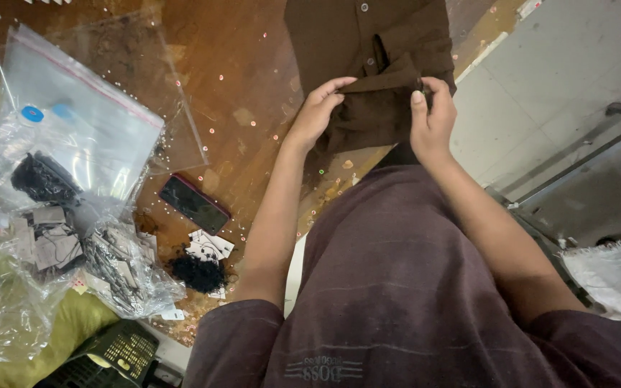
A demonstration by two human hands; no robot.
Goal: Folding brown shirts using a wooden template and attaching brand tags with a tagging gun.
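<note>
Torso: maroon shirt (411, 287) of the person, nearest the camera, below both hands.
Far left of grip: clear plastic bags (73, 136) holding dark small parts, on the brown tabletop (238, 86).
Left of grip: black phone (193, 204) lying flat; below it a black tangle of thread (197, 273) on white cards.
Left hand (318, 111): grip closed, fingers curled over the folded edge of the dark brown shirt (368, 43).
Garment: buttoned, spread on the tabletop, extending above both hands.
Right hand (431, 115): grip narrow, pinching the same fold's right corner.
Right of grip: pale floor tiles (540, 79).
</note>
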